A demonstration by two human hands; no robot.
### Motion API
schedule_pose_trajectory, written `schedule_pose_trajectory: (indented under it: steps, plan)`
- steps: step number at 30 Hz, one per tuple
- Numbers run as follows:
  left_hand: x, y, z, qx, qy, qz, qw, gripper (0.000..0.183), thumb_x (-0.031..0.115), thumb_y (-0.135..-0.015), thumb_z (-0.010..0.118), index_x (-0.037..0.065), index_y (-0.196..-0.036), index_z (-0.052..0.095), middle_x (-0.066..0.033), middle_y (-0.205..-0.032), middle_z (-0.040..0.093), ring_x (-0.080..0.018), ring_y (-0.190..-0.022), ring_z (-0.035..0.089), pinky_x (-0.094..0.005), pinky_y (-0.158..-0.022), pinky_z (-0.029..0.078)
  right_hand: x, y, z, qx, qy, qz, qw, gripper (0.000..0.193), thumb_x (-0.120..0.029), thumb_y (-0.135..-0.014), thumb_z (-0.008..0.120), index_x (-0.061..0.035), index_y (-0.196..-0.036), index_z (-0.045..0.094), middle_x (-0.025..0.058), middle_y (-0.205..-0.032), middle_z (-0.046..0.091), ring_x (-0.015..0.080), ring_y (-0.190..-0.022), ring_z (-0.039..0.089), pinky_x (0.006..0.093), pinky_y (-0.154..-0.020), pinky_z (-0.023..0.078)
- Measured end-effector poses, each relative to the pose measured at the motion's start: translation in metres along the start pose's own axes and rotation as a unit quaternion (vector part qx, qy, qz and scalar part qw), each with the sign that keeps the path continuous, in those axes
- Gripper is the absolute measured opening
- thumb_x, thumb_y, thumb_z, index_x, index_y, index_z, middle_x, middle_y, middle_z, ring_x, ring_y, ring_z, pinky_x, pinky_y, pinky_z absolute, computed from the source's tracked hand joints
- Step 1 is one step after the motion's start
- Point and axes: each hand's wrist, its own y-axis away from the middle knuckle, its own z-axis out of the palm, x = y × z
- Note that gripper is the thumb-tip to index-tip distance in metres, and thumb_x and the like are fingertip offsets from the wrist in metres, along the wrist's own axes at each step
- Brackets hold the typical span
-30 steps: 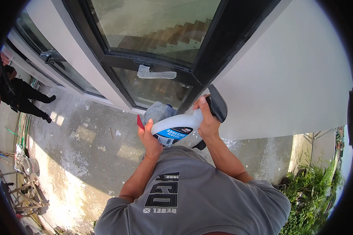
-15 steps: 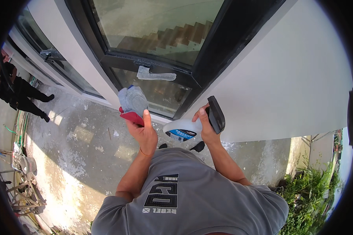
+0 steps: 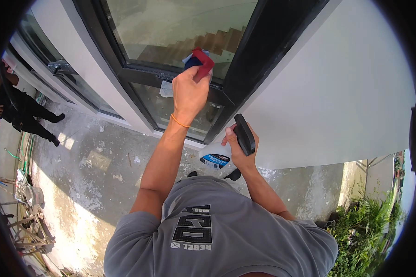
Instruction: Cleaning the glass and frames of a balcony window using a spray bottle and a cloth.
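Observation:
My left hand (image 3: 189, 92) is raised to the dark-framed glass door (image 3: 185, 34), its fingers closed on a bunched red and blue cloth (image 3: 202, 62). The cloth and hand cover most of the door handle; its whitish, filmed end (image 3: 167, 89) shows left of my wrist. Whether the cloth touches the handle or the glass is hard to tell. Lower and to the right, my right hand (image 3: 243, 154) grips the neck of a spray bottle (image 3: 216, 156) with a black trigger head (image 3: 245, 135), a pale body and a blue and black label.
A pale wall panel (image 3: 328, 101) stands close on my right. At far left a person in dark clothes (image 3: 21, 104) is near another door with a handle (image 3: 60, 68). Metal scrap (image 3: 30, 231) lies at lower left, green plants (image 3: 365, 231) at lower right, on stained concrete (image 3: 92, 152).
My left hand has moved up and right with the cloth, from beside the door to over the handle. The spray bottle in my right hand has shifted slightly.

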Motion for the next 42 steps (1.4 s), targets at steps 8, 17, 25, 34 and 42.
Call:
schedule_pose_trajectory:
  steps: [8,17,25,34,42]
  plan:
    - [-0.017,0.016,0.044,0.039,-0.061,0.21,0.975,0.029,0.001,-0.075,0.073,-0.001,-0.104,0.07,-0.0168,-0.097,0.067,-0.0373,-0.082,0.065,-0.0388,-0.07,0.052,0.013,-0.005,-0.005,0.065,-0.027,-0.005,0.998,0.023,-0.018,-0.096,0.071,0.0011,-0.091,0.059,0.0067,-0.07,0.061,0.0142,-0.061,0.062,0.0283,-0.059,0.048]
    - [0.046,-0.009,0.016,-0.008,0.043,0.281,0.959,0.033,-0.003,-0.084,0.07,-0.001,-0.117,0.071,-0.0115,-0.113,0.066,-0.0202,-0.093,0.067,-0.0277,-0.081,0.052,-0.004,-0.019,0.001,0.062,-0.002,-0.036,0.997,0.026,-0.022,-0.096,0.071,0.0007,-0.091,0.06,0.0037,-0.07,0.06,0.0102,-0.061,0.059,0.0258,-0.058,0.047]
    - [0.02,0.013,0.023,-0.062,0.088,0.181,0.978,0.026,-0.005,-0.089,0.067,-0.005,-0.114,0.07,-0.0092,-0.116,0.066,-0.011,-0.092,0.065,-0.0233,-0.081,0.052,-0.003,-0.003,-0.01,0.072,0.053,-0.122,0.988,0.024,-0.018,-0.093,0.074,0.0003,-0.086,0.06,0.0027,-0.068,0.058,0.0097,-0.063,0.055,0.0262,-0.058,0.044]
    - [0.018,0.023,0.024,-0.029,0.157,0.154,0.975,0.027,-0.005,-0.09,0.066,-0.006,-0.116,0.068,-0.0062,-0.111,0.066,-0.0084,-0.091,0.063,-0.0229,-0.079,0.051,0.008,0.007,-0.017,0.059,0.077,-0.059,0.994,0.024,-0.021,-0.093,0.074,-0.0007,-0.087,0.061,0.0016,-0.069,0.057,0.0088,-0.064,0.051,0.0266,-0.059,0.041]
    - [0.004,0.105,0.014,0.07,0.233,0.044,0.969,0.021,-0.005,-0.093,0.059,-0.007,-0.114,0.063,-0.0046,-0.104,0.063,-0.0097,-0.092,0.053,-0.0232,-0.084,0.043,0.01,0.029,-0.074,0.072,0.004,0.03,0.997,0.031,-0.031,-0.098,0.071,-0.0005,-0.102,0.063,0.0026,-0.086,0.064,0.0099,-0.074,0.059,0.0254,-0.071,0.047]
